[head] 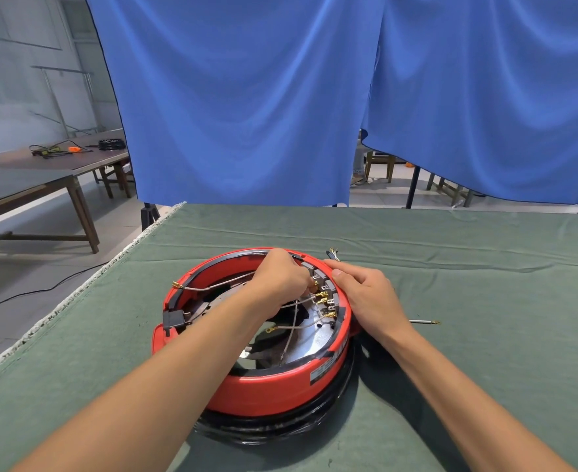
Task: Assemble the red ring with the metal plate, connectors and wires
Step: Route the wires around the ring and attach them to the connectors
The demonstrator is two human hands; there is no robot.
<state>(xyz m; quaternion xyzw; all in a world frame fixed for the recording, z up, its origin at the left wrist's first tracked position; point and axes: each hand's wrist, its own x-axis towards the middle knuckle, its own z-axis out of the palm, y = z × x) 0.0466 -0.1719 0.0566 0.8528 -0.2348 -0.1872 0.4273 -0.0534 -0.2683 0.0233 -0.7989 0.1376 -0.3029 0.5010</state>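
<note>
My left hand (pixel 282 275) pinches a thin, springy wire (pixel 298 301) by its brass terminal at the connector row inside the red ring (pixel 263 386) on the table, while my right hand (pixel 366 294) rests flat on the rim, steadying it.

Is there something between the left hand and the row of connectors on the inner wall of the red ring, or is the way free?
Nothing visible blocks it. The left hand is already at the connectors, fingers curled at a wire end there. The right hand rests on the rim of the red ring beside them, not in front.
</note>
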